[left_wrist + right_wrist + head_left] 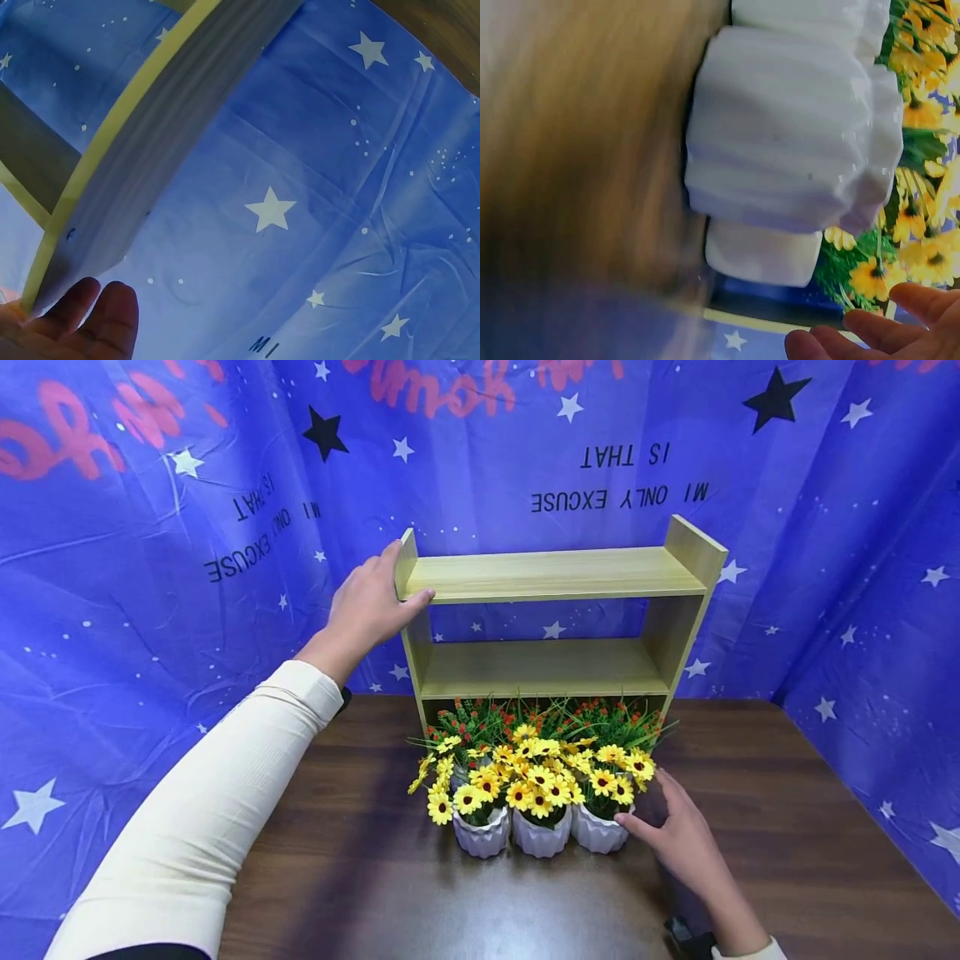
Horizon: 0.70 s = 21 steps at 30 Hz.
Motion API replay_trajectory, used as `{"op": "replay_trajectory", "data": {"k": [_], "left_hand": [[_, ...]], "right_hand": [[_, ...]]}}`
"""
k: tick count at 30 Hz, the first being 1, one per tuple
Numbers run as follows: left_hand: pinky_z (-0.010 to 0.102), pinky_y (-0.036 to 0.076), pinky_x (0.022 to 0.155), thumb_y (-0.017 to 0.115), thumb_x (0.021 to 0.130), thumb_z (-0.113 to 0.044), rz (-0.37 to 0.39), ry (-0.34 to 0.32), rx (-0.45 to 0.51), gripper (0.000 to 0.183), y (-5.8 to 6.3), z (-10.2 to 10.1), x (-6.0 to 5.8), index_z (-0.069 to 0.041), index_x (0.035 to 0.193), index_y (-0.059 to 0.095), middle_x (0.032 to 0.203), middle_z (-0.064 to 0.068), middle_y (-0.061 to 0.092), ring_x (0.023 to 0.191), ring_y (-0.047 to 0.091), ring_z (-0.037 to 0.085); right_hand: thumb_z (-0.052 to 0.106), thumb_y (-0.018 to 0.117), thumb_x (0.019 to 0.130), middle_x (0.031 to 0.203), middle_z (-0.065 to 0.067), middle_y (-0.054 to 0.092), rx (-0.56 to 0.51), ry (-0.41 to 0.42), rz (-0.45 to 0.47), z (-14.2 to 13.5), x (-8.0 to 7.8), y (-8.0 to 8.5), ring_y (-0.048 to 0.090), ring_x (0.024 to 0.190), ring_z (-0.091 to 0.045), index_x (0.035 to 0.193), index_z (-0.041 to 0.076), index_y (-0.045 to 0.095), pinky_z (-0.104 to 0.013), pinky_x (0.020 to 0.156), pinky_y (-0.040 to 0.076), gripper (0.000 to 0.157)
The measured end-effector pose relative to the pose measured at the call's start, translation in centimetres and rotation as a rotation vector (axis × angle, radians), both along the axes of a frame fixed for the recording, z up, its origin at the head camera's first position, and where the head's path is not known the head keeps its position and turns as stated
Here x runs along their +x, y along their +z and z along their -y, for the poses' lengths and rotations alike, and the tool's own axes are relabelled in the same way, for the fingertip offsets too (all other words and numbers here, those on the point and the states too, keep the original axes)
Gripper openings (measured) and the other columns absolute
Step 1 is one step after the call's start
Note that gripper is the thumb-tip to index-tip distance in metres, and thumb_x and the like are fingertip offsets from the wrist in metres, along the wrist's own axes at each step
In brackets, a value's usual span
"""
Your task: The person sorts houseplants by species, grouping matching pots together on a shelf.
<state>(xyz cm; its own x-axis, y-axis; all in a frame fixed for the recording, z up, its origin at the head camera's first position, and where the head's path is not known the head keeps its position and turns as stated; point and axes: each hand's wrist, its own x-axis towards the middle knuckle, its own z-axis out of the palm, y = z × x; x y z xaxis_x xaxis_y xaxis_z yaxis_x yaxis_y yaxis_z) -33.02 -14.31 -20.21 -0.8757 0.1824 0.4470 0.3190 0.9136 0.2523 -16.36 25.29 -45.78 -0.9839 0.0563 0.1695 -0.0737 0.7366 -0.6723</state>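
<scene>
A light wooden shelf unit point(551, 575) with two boards showing stands on the table. At its upper left side panel, my left hand point(367, 600) grips the edge, thumb in front and fingers against the outer face; those fingertips point(116, 319) show in the left wrist view. Three white fluted flower pots stand in a row before the shelf: a left pot point(482, 837), a middle pot point(542, 837) and a right pot point(600, 833), each bearing yellow flowers point(538, 781). My right hand point(686, 839) is spread beside the right pot, thumb tip at its rim.
Green plants with small red flowers point(472, 720) stand behind the yellow ones, at the shelf's lower level. The dark wooden table point(765, 793) extends to both sides. A blue star-patterned cloth point(480, 468) hangs behind and around it.
</scene>
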Motion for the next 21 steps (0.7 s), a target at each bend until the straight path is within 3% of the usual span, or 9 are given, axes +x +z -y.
{"op": "replay_trajectory", "data": {"k": [12, 21], "left_hand": [[0.055, 0.045, 0.092, 0.059, 0.090, -0.061, 0.014, 0.099, 0.089, 0.087, -0.9, -1.1, -0.5, -0.008, 0.152, 0.028, 0.133, 0.022, 0.056, 0.119, 0.055, 0.041], [0.056, 0.049, 0.077, 0.060, 0.090, -0.059, 0.020, 0.119, 0.130, 0.088, -1.6, -1.8, -0.4, -0.012, 0.154, 0.022, 0.118, 0.026, 0.062, 0.103, 0.063, 0.043]], "right_hand": [[0.051, 0.076, 0.084, 0.149, -0.038, 0.029, -0.105, -0.059, 0.115, 1.2, 0.2, -1.3, 0.030, 0.136, -0.053, 0.150, -0.012, 0.023, -0.063, 0.108, 0.027, 0.105], [0.046, 0.078, 0.084, 0.140, -0.034, 0.046, -0.228, -0.082, 0.116, 2.7, 0.8, -2.6, 0.048, 0.127, -0.046, 0.144, -0.008, 0.035, -0.056, 0.102, 0.040, 0.092]]}}
